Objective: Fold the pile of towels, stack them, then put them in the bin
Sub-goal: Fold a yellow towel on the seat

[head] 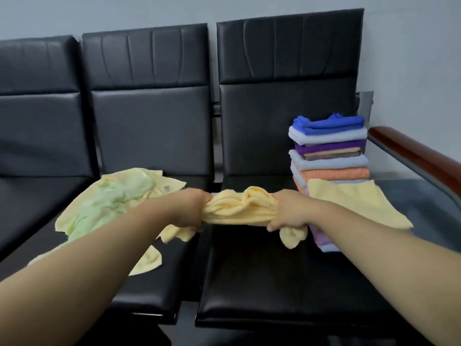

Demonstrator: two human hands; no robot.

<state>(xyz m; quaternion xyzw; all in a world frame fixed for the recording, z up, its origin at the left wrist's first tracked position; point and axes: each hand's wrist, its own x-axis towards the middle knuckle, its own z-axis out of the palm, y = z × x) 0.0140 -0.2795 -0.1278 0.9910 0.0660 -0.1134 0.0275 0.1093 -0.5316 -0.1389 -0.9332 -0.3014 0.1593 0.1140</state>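
The yellow towel point(239, 206) is hanging bunched into a thick, wrinkled rope between the two hands. It is stretching across the gap between the middle seat point(154, 283) and the right seat point(262, 283), raised above the black cushions. The left hand point(190, 208) is clamping its curled fingers around the towel's left end, with a loose corner drooping below the fist. The right hand point(289, 212) is gripping the other end in a closed fist, and a short tail is dangling beneath it. Both bare forearms are reaching in from the bottom corners.

Just right of the right hand, a flat yellow cloth point(356, 203) is spreading out in front of the stack of folded towels point(329, 151). It cannot be told whether this cloth is part of the held towel or a separate piece. The stack is standing at the right side of the right seat, with bright blue on top and pale lilac, purple, brown and peach layers showing below. A pile of loose towels point(112, 203), pale yellow and light green, is lying crumpled on the middle seat, behind the left forearm. A reddish wooden armrest point(419, 158) is running along the far right, and a grey wall point(411, 46) is rising behind the seat backs.
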